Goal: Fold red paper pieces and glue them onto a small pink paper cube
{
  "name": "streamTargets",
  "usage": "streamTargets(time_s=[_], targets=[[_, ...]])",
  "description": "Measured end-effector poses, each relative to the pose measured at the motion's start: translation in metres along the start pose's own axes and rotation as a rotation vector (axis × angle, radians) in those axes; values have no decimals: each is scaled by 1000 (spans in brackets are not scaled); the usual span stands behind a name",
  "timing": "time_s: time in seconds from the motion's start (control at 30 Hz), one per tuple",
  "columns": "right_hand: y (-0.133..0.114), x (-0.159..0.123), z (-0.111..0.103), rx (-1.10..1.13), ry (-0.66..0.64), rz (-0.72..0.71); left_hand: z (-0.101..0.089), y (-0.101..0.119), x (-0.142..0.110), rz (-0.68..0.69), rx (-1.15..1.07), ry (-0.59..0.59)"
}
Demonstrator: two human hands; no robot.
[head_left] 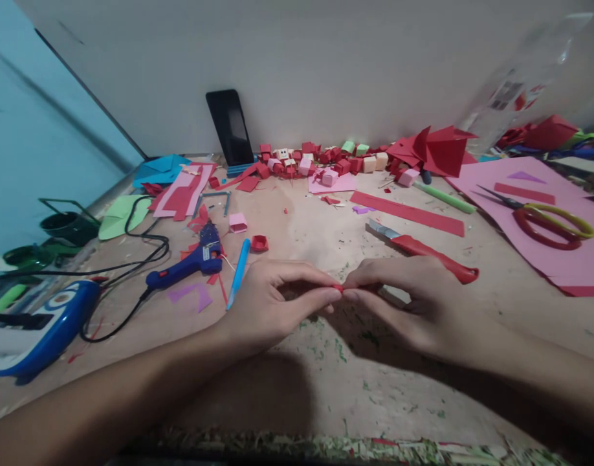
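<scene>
One red piece (338, 288) is pinched between left hand (270, 301) and right hand (426, 298); at the tabletop's (307, 233) far edge, a bottle label (513, 95) is illegible.

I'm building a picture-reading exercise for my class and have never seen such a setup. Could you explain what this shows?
There is no machine here, just a person's bare left hand and right hand. One camera, worn on the head, looks forward and down. The hands pinch a small red piece, mostly hidden, so its shape is unclear. On the tabletop, a blue glue gun lies to the left; a red-handled utility knife lies beyond the right hand, and scissors rest on pink paper farther right. Toward the back are small paper cubes, mostly red, and a smartphone leaning against the pale wall.
</scene>
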State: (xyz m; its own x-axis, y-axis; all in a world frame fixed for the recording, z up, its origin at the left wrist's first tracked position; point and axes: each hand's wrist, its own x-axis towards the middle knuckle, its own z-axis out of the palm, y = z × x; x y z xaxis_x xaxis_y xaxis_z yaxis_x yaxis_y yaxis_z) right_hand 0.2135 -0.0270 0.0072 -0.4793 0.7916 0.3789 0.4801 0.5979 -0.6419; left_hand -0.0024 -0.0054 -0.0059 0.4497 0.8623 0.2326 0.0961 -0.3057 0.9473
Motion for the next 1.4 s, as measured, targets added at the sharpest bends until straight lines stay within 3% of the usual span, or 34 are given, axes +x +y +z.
streamTargets(time_s=[0.2,0.4,0.57,0.87,1.0,1.23,1.4], targets=[[-2,2,3,98,-2,117,0,-2,0,2,40,-15],[-1,7,0,373,-66,325,-4,-3,2,219,183,6],[3,7,2,503,-75,402,-4,-8,2,266,187,-16],[15,6,7,1009,-193,664,-4,-9,3,419,264,12],[14,6,7,1014,-218,676,-3,-10,2,448,232,-8],[10,7,10,926,-124,652,1,-5,2,225,86,21],[10,5,11,806,-119,613,0,-6,2,231,100,52]])
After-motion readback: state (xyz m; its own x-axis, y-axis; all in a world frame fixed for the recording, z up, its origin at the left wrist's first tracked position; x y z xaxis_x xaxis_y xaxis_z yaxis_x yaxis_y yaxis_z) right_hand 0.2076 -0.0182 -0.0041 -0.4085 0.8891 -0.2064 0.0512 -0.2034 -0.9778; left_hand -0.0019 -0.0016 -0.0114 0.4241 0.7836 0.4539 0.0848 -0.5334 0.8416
